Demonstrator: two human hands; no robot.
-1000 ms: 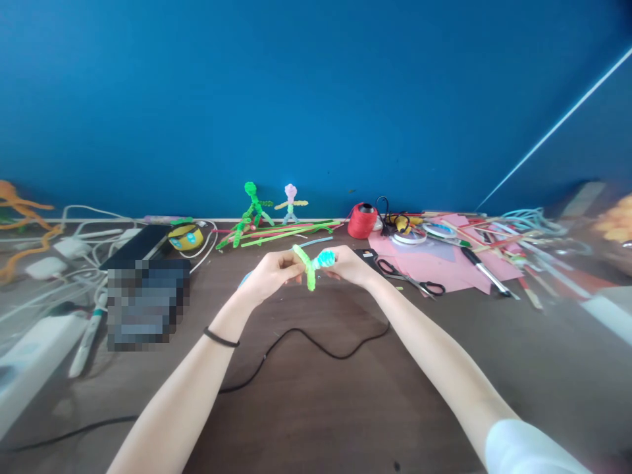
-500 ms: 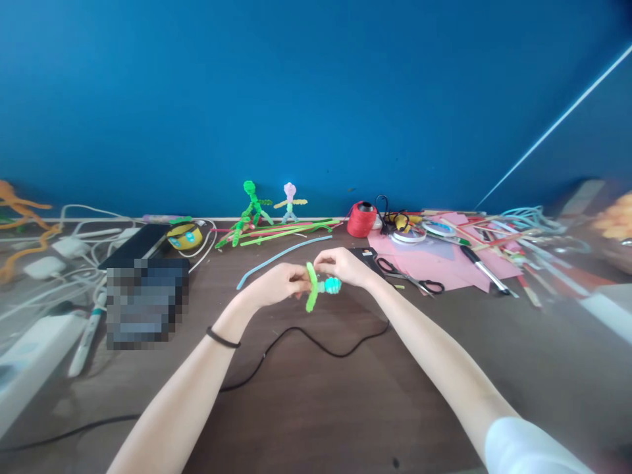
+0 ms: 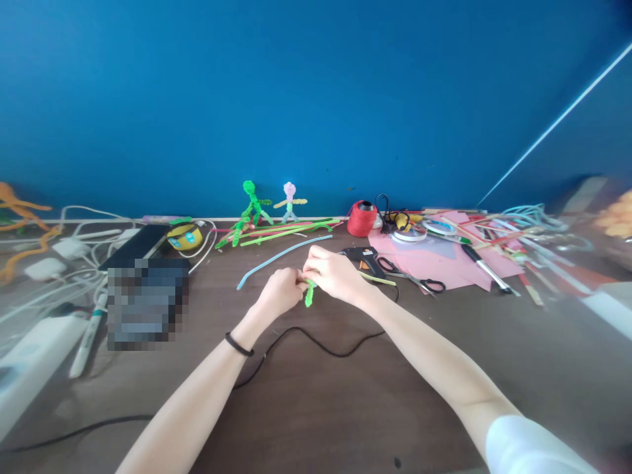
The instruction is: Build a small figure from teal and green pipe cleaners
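Observation:
My left hand, a dark band round its wrist, pinches a small pipe-cleaner figure over the middle of the table. One bright green arm of the pipe-cleaner figure pokes down between my hands. My right hand is closed on the same piece, its fingertips meeting those of my left. The figure's turquoise part is hidden behind my right hand. Just beyond lies a loose light-blue pipe cleaner. A black glue gun with a pale glue stick rests to the right of my right hand.
Two finished-looking pipe-cleaner figures, one green and one pink, stand against the blue wall. Red thread spool, scissors and pink paper are right. A power strip and white cables lie left. A black cord crosses in front.
My right hand has moved left and closed over the figure, covering its turquoise part. The figure has turned, and the glue gun shows more fully.

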